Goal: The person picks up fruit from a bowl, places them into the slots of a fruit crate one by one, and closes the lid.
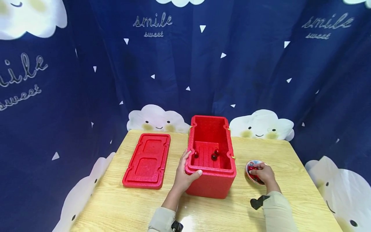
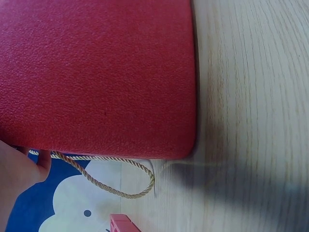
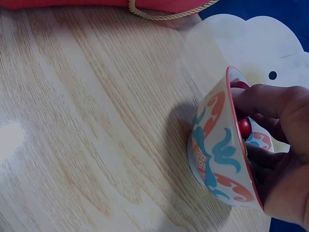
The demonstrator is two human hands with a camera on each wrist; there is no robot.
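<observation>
From where I stand, it all hangs on one sideways gap — the patterned bowl [image 3: 212, 159] sits on the surface [image 1: 226, 216] to the right of the red foam box [image 1: 205, 185], near but not touching, roughly level with its near end. The box's long axis runs away from the person, so its right long wall is the side facing the bowl, and that wall stands well above the bowl's rim. Anything going from one to the other would, I judge, need to rise first and then travel left.

The right hand [image 1: 265, 174] is the nearer one to the bowl: its fingers reach down inside, among the red cherry-like balls [image 3: 245, 128]. Whether that grip has closed on one I can't tell — the rim and fingers hide it. The left hand [image 1: 183, 175] grasps the box's near left corner, thumb over the front edge, well apart from the bowl. Inside the box lie a few dark red balls [image 1: 214, 157], towards the near end.
</observation>
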